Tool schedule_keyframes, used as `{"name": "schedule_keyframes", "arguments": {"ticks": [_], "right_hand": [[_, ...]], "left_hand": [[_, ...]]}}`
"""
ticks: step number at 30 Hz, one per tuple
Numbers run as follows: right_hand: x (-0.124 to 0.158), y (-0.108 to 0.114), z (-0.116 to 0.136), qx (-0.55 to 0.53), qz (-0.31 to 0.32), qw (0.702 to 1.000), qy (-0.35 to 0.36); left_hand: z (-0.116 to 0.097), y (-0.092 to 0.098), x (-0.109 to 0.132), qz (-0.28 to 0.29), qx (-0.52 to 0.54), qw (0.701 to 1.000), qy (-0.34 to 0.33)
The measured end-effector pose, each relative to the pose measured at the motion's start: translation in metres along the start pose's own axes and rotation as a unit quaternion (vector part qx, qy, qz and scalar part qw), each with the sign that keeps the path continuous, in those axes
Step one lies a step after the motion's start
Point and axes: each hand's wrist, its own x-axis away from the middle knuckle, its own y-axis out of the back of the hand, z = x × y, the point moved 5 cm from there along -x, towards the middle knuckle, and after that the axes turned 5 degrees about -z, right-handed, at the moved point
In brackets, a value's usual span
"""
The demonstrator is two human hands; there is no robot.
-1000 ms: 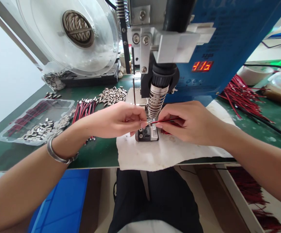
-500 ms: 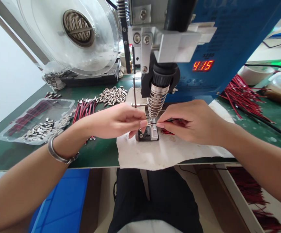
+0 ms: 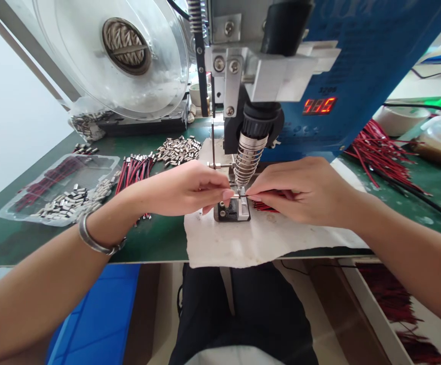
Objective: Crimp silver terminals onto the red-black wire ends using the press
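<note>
My left hand (image 3: pixel 190 191) pinches a small metal connector (image 3: pixel 236 196) between thumb and fingertips, over the small black-and-silver fixture (image 3: pixel 244 210). From the other side, my right hand (image 3: pixel 304 191) pinches a thin dark wire (image 3: pixel 246 195) between thumb and forefinger. The wire's end meets the connector; whether they are joined I cannot tell. Just above both sets of fingertips is the spring-wrapped soldering iron (image 3: pixel 250 152), pointing down. Red and black wires (image 3: pixel 265 207) lie partly hidden beneath my right hand.
The blue machine (image 3: pixel 304 137) with its lit display (image 3: pixel 319 106) stands behind. To the left are a clear tray (image 3: pixel 10 215) of connectors and wires, a connector pile (image 3: pixel 179 151) and a wire bundle (image 3: pixel 135 170). More red wires (image 3: pixel 383 157) lie right. White cloth (image 3: pixel 220 248) covers the table's front.
The view has shifted slightly. Both hands stay almost in place, still pinching at the fixture; the wire and connector have shifted a little. The display's digits look different.
</note>
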Motion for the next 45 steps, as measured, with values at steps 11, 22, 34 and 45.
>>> {"name": "schedule_keyframes", "arguments": {"ticks": [11, 22, 34, 45], "right_hand": [[0.001, -0.001, -0.001, 0.003, 0.002, 1.000, -0.003], [0.002, -0.001, 0.000, 0.029, -0.026, 0.998, 0.046], [0.000, 0.000, 0.004, 0.035, -0.023, 0.998, 0.053], [0.000, 0.002, 0.004, 0.039, -0.007, 0.998, 0.049]], "left_hand": [[0.012, 0.030, 0.004, -0.110, -0.240, 0.963, -0.051], [0.020, 0.041, 0.004, -0.169, -0.326, 0.930, 0.002], [0.023, 0.029, -0.001, -0.150, -0.279, 0.946, -0.074], [0.022, 0.029, -0.001, -0.154, -0.279, 0.945, -0.073]]}}
